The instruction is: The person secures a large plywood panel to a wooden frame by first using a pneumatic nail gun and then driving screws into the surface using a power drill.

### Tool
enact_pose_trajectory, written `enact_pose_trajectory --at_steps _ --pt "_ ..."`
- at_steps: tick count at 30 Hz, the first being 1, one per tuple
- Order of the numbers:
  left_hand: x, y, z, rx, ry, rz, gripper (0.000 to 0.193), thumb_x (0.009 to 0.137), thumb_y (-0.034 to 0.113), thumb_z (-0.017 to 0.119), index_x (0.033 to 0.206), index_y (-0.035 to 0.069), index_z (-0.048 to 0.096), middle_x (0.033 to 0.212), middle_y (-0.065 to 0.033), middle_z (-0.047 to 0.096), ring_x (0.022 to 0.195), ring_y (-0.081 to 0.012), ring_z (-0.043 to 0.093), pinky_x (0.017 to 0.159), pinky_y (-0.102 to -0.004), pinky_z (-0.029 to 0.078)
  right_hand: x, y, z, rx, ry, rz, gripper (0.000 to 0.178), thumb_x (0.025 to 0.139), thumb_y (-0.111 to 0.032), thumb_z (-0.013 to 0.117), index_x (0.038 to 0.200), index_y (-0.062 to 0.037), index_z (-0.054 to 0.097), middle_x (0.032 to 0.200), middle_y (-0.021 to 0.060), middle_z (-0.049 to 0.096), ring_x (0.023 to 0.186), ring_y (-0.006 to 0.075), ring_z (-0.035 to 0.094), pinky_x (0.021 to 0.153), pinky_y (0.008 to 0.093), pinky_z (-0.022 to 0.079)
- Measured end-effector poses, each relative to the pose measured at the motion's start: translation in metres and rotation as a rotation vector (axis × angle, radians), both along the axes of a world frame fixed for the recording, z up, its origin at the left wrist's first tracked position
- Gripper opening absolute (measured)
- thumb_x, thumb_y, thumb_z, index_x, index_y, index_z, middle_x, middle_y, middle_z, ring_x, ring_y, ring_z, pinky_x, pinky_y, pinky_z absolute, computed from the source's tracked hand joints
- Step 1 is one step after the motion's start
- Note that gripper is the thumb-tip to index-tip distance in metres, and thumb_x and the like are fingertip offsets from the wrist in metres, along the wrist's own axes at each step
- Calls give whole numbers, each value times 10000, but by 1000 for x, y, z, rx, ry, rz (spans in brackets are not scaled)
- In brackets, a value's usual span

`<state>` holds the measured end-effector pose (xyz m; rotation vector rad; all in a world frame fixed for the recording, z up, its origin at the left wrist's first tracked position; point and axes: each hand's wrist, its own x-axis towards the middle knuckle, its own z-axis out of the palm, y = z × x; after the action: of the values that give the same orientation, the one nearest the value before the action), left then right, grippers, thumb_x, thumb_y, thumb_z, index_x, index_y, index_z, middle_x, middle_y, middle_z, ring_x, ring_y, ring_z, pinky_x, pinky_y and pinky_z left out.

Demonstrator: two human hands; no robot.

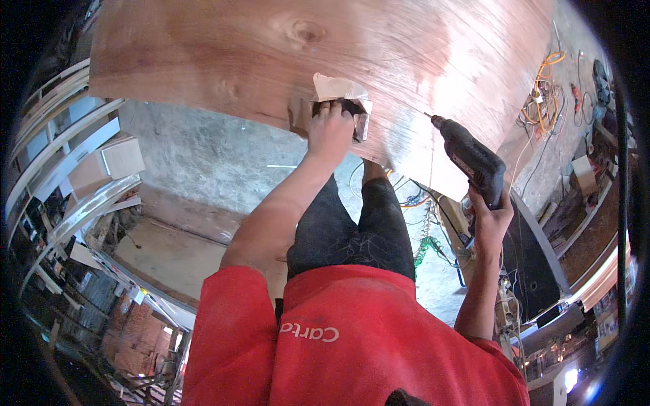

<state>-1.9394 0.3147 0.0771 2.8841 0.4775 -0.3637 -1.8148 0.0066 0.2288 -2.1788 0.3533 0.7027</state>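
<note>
Gripping, R hand [493, 213]: closed round handle of black drill [472, 152]; bit juts fwd-left of hand, out over board [223, 51]; can't tell if tip touches.
L hand [332, 128]: fingers down in open mouth of paper pack [338, 86]; tips hidden, can't tell if they hold anything.
Pack: under L hand, at board's near edge, ragged flap up just beyond fingers; well left of drill.
Board: brown wood sheet, stretches ahead of both hands; knot beyond L hand, glare nr bit.
Floor [217, 142]: grey, below + left of L hand; more right of drill, w/ tangled orange cable [539, 108].
Coil [425, 250]: green, b/w the hands, closer to R.
Room: tan box [124, 159] + stacked lumber [37, 145] far left of L hand; black panel [535, 260] nr R hand, on its right.
</note>
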Motion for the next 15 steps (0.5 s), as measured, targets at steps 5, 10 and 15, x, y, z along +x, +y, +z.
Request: enact_pose_trajectory --at_steps 5,10,15 --pt "15 0 3 -11 145 -9 249 910 227 651 1035 55 780 1211 -146 699 1242 -322 595 1066 -518 421 1 13 1 32 18 21 465 838 -37 805 1274 22 653 927 33 706 694 77 617 572 226 493" --pt "-11 -17 37 -83 -186 -68 216 905 211 650 991 83 802 1258 -50 715 1404 -287 480 1095 -589 263 12 6 -24 182 202 0 316 882 -137 769 1157 -16 670 897 53 711 639 102 604 575 250 496" --pt "-20 -24 56 -264 -355 -50 140 817 159 751 951 155 790 1243 91 735 1464 -245 431 1065 -602 165 43 -11 -127 570 620 -345 382 951 -195 702 1256 -5 572 991 105 719 574 147 610 504 286 538"
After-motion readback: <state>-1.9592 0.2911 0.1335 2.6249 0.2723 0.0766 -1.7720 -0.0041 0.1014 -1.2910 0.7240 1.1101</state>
